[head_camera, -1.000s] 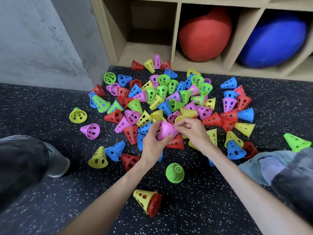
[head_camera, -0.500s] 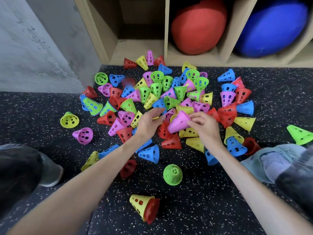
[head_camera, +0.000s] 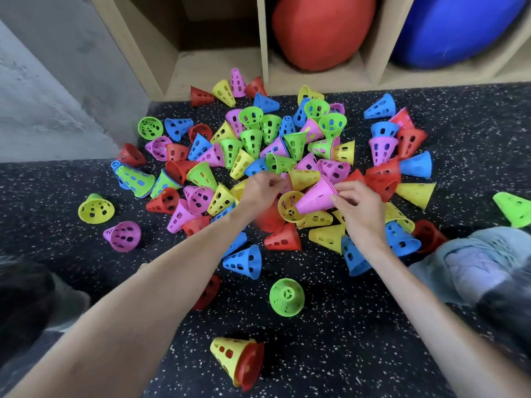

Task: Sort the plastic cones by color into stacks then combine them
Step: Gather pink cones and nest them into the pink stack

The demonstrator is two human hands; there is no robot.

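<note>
Two hands: split apart since a second ago.
Right hand (head_camera: 356, 206): grips pink perforated plastic cone stack (head_camera: 317, 195).
Left hand (head_camera: 263, 188): now pinching another pink cone (head_camera: 285, 179) in the pile; stack grows.

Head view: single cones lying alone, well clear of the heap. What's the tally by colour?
green cones: 2
yellow cone: 1
pink cone: 1
red cone, partly under the left forearm: 1
Total: 5
The nested yellow-red pair is left out.
</note>
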